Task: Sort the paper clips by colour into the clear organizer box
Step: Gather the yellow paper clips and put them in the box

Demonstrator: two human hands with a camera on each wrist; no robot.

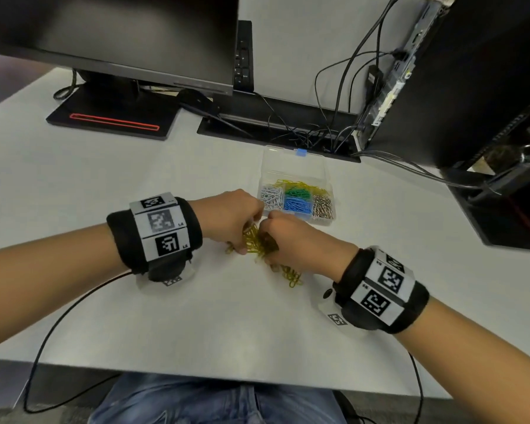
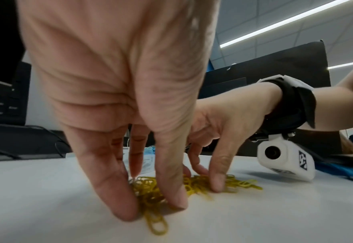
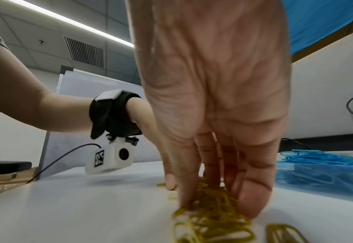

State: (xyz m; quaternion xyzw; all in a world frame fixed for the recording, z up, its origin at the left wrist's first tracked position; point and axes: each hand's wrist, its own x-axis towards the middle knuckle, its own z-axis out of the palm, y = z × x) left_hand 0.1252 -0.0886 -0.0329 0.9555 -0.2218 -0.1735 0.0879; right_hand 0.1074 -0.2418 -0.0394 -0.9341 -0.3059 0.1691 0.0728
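A pile of yellow paper clips (image 1: 254,240) lies on the white table just in front of the clear organizer box (image 1: 326,179). My left hand (image 1: 233,228) points down into the pile, thumb and fingers (image 2: 119,197) pinching a bunch of yellow clips (image 2: 150,194). From the other side my right hand (image 1: 285,240) pinches more of the same pile, thumb (image 3: 252,197) against fingers with clips (image 3: 208,218) between. The box holds white clips (image 1: 270,195), yellow, green (image 1: 297,191), blue (image 1: 297,205) and silver clips (image 1: 322,205) in separate compartments.
A few loose yellow clips (image 1: 291,276) trail near my right wrist. The box's open lid (image 1: 291,157) lies behind it. A monitor stand (image 1: 114,117) is at the back left; tangled cables (image 1: 318,130) and a computer tower (image 1: 441,87) are at the back right.
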